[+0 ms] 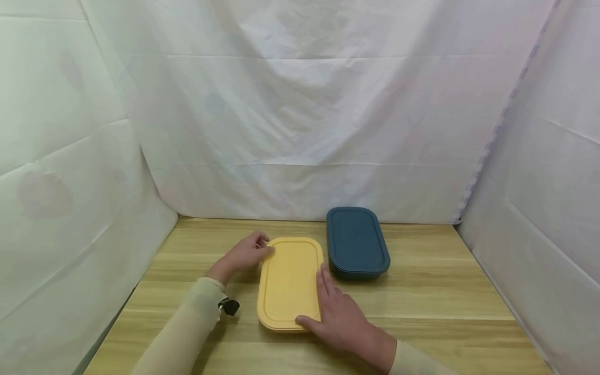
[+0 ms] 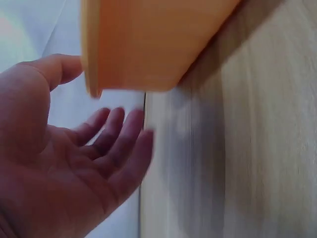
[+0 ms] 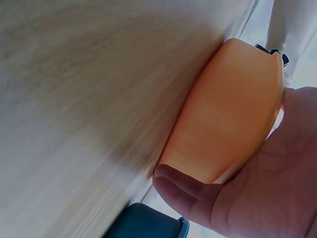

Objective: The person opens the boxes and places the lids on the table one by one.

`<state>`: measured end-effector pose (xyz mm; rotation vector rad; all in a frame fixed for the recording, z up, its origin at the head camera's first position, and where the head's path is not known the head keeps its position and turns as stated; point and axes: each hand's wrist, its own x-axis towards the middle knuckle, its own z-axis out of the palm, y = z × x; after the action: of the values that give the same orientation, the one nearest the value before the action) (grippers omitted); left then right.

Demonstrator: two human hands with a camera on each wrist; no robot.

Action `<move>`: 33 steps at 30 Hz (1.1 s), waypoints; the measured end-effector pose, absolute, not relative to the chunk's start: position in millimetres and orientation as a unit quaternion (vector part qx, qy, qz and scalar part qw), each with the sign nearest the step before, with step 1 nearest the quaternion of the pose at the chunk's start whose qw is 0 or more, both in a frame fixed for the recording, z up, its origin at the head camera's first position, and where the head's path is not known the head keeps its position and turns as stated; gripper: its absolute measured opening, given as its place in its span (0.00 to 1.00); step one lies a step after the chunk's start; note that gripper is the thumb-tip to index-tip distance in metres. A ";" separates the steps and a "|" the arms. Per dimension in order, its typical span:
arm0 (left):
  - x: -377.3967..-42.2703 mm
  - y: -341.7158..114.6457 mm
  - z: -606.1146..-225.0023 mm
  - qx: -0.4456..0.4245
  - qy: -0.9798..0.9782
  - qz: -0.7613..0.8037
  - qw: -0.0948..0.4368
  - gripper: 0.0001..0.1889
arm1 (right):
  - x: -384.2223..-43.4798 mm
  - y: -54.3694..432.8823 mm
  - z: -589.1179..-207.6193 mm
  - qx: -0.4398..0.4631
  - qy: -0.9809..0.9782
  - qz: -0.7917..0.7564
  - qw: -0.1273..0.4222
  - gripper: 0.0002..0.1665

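A yellow lidded food container [image 1: 289, 284] lies lengthwise on the wooden table, its lid on top. At its far left corner, the thumb of my left hand [image 1: 245, 254] touches the lid's edge. The other fingers of that hand hang loosely bent below the rim, apart from the container wall [image 2: 143, 44] in the left wrist view. My right hand [image 1: 341, 319] rests against the right side near the front corner, its thumb on the lid and its fingers extended along the wall. The right wrist view shows those fingers [image 3: 190, 193] touching the orange-looking side.
A dark blue lidded container [image 1: 357, 240] stands behind and to the right of the yellow one, a small gap between them. White cloth [image 1: 300, 130] hangs along the table's back and both sides. A small black device [image 1: 229, 306] sits at my left wrist.
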<state>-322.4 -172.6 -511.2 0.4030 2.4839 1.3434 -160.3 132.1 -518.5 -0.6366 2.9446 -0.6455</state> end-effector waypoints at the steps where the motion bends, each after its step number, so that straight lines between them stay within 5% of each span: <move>1: -323.3 -168.9 -512.1 0.145 0.872 0.451 0.125 0.25 | -160.2 132.2 -518.6 -0.207 0.955 -0.209 0.031 0.73; 11: -326.5 -154.7 -518.3 0.202 0.886 0.411 0.076 0.28 | -159.8 133.2 -518.8 -0.210 0.954 -0.211 0.045 0.72; 33: -341.2 -160.2 -518.5 0.239 0.865 0.430 0.103 0.31 | -161.6 132.6 -519.5 -0.208 0.948 -0.235 0.044 0.72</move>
<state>-341.2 -160.2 -518.5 0.7046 2.5518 1.2687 -161.6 132.6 -519.5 -0.6363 2.8987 -0.7195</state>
